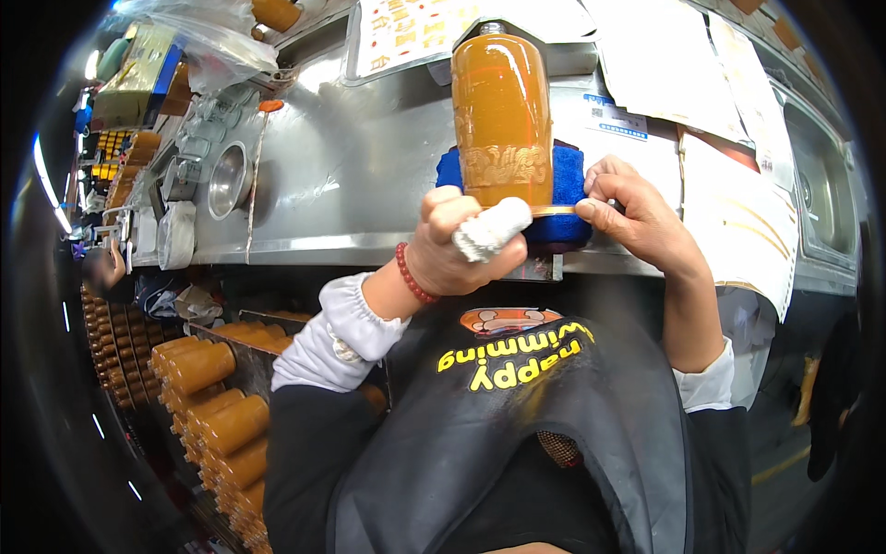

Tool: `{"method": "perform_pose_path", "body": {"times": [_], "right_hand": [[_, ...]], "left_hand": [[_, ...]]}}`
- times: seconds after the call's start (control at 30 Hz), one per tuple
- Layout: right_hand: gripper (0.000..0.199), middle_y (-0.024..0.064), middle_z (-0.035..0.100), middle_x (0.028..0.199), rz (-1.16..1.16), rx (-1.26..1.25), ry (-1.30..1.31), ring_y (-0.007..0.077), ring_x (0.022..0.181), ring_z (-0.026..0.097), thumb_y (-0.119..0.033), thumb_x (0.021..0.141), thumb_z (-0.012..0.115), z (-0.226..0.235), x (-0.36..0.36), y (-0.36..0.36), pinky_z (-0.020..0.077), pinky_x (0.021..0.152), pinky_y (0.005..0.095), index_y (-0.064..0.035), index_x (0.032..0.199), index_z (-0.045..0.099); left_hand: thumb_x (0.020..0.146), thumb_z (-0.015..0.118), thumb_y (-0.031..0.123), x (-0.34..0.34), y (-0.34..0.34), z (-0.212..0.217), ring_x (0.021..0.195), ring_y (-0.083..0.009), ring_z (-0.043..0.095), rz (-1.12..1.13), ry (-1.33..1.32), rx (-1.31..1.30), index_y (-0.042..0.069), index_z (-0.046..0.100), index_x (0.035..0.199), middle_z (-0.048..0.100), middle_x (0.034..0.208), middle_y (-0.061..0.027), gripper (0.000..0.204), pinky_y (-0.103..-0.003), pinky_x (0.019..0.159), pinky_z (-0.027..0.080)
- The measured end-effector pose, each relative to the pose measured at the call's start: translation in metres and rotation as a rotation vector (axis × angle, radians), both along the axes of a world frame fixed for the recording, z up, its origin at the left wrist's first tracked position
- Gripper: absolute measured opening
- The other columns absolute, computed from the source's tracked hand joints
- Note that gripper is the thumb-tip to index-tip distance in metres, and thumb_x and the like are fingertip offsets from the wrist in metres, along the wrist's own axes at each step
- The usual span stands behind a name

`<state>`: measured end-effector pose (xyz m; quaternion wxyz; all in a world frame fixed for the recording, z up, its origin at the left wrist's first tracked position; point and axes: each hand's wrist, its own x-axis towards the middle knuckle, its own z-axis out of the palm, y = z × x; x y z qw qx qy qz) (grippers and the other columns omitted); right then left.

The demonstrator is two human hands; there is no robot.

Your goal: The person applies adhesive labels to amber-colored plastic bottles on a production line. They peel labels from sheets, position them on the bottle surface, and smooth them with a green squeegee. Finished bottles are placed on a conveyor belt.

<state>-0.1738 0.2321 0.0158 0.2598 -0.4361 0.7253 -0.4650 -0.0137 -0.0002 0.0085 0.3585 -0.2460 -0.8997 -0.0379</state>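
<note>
A large amber-brown glossy bottle (503, 111) lies with its neck pointing away from me, its near end on a folded blue towel (568, 175). My left hand (443, 231) is curled at the bottle's near end. A white ribbed fabric piece (494, 228) covers or sits at its thumb; I cannot tell which. A thin gold-coloured strip (556, 210) crosses the bottle's near end, towards the right. My right hand (637, 217) pinches the strip's right end between thumb and fingers, over the towel's edge. What the left fingers grip is hidden.
Behind the bottle lies a tray with a patterned sheet (397, 32). White sheets (664, 65) and a small printed card (616, 118) are at right, beside a sink (821, 185). A metal bowl (229, 179) stands at left. Stacked brown bottles (226, 425) fill the lower left.
</note>
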Motion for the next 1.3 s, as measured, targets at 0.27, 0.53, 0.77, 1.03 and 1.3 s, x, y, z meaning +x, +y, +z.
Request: {"method": "perform_pose_path", "body": {"times": [0.27, 0.53, 0.77, 1.03, 1.3], "right_hand": [[0.030, 0.0060, 0.047, 0.091, -0.015, -0.047, 0.082, 0.0194, 0.087, 0.046, -0.021, 0.094, 0.069, -0.001, 0.004, -0.004, 0.0407, 0.079, 0.0306, -0.0028, 0.080, 0.051], [0.029, 0.0061, 0.046, 0.091, -0.011, -0.028, 0.084, 0.0205, 0.088, 0.046, -0.022, 0.094, 0.070, -0.001, 0.004, -0.005, 0.0409, 0.079, 0.0314, -0.0034, 0.082, 0.051], [0.028, 0.0075, 0.048, 0.093, -0.027, -0.057, 0.150, 0.0231, 0.091, 0.048, -0.021, 0.093, 0.071, 0.002, 0.008, -0.010, 0.0417, 0.083, 0.0342, -0.0037, 0.081, 0.052], [0.028, 0.0119, 0.051, 0.096, -0.057, -0.031, 0.160, 0.0300, 0.097, 0.049, -0.023, 0.092, 0.071, 0.006, 0.012, -0.012, 0.0419, 0.088, 0.0387, -0.0029, 0.079, 0.056], [0.027, 0.0090, 0.048, 0.095, -0.070, -0.067, 0.226, 0.0269, 0.097, 0.049, -0.020, 0.092, 0.071, 0.003, 0.015, -0.013, 0.0413, 0.088, 0.0361, -0.0035, 0.081, 0.053]], "left_hand": [[0.056, 0.072, 0.018, -0.006, 0.001, 0.004, 0.081, -0.0220, 0.050, -0.024, -0.008, 0.047, 0.025, 0.067, 0.077, 0.065, 0.099, 0.0051, 0.022, -0.034, 0.069, 0.038], [0.063, 0.077, 0.015, -0.005, 0.003, 0.005, 0.098, -0.0223, 0.044, -0.038, 0.027, 0.053, 0.025, 0.070, 0.091, 0.063, 0.110, 0.0041, 0.030, -0.038, 0.077, 0.041], [0.062, 0.075, 0.015, -0.010, 0.000, 0.005, 0.097, -0.0221, 0.047, -0.088, 0.085, 0.018, 0.026, 0.071, 0.091, 0.065, 0.113, 0.0039, 0.032, -0.036, 0.077, 0.041], [0.063, 0.074, 0.014, 0.003, 0.002, 0.004, 0.100, -0.0228, 0.043, 0.006, 0.003, 0.024, 0.024, 0.068, 0.088, 0.062, 0.117, 0.0033, 0.028, -0.037, 0.080, 0.040], [0.065, 0.075, 0.018, -0.008, 0.001, 0.010, 0.097, -0.0226, 0.046, -0.047, -0.019, -0.006, 0.022, 0.069, 0.092, 0.058, 0.108, 0.0020, 0.029, -0.037, 0.078, 0.041]]}}
